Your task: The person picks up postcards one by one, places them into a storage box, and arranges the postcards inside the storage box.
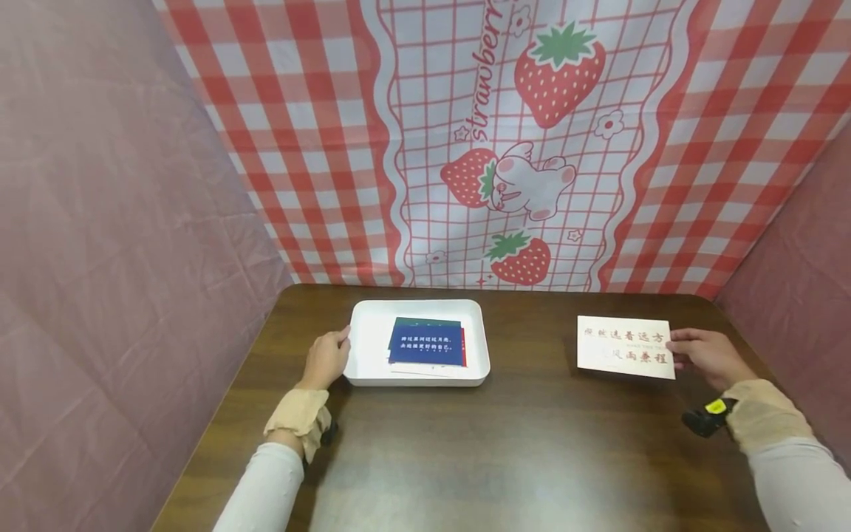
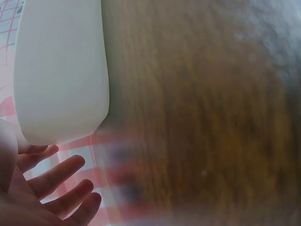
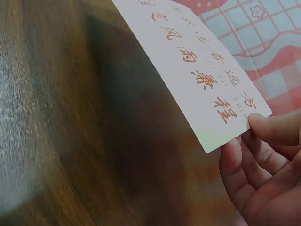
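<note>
My right hand [image 1: 711,358] pinches a white card [image 1: 621,343] at its right edge, thumb on top and fingers underneath. The card bears brown Chinese characters and tilts above the table in the right wrist view. At the left, my left hand [image 1: 328,358] touches the left end of a shallow white tray [image 1: 417,382]. Its fingers [image 2: 61,174] are loosely spread beside the tray's end wall in the left wrist view. Inside the tray lies a small pile of cards, with a dark blue card [image 1: 425,345] on top and green, red and white edges showing around it.
Both things are over a brown wooden table [image 1: 518,443] with rounded far corners. Behind it hangs a red-and-white checked cloth [image 1: 319,133] printed with strawberries. Pinkish cloth walls [image 1: 120,258] flank the table on both sides.
</note>
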Tool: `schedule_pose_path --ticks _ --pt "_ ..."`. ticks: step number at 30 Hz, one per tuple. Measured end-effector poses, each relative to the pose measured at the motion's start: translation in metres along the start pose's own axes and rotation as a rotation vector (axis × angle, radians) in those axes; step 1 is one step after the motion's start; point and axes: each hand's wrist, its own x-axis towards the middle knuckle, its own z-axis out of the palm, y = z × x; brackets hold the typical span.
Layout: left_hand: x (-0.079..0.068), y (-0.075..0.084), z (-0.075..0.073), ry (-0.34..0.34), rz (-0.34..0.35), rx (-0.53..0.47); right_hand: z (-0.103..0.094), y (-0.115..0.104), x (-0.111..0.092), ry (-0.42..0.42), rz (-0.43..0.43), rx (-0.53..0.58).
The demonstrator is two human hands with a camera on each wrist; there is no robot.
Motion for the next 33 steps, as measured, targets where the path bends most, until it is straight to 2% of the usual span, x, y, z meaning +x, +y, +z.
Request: schedule_pose_path --ticks 8,16,21,33 --pt "0.005 0.003 -0.004 0.02 0.029 0.016 0.008 -0.012 0.004 0.048 -0.017 -0.089" --pt "0.004 0.003 -0.003 0.027 0.026 0.017 0.021 -0.023 0.007 0.044 -0.03 -0.037" --pt "0.003 0.004 -0.002 0.006 0.012 0.019 0.03 -0.028 0.009 0.051 -0.032 -0.033" --pt "0.001 -0.001 0.001 0.007 0.0 0.025 0.047 -0.038 0.013 0.052 -0.025 -0.019"
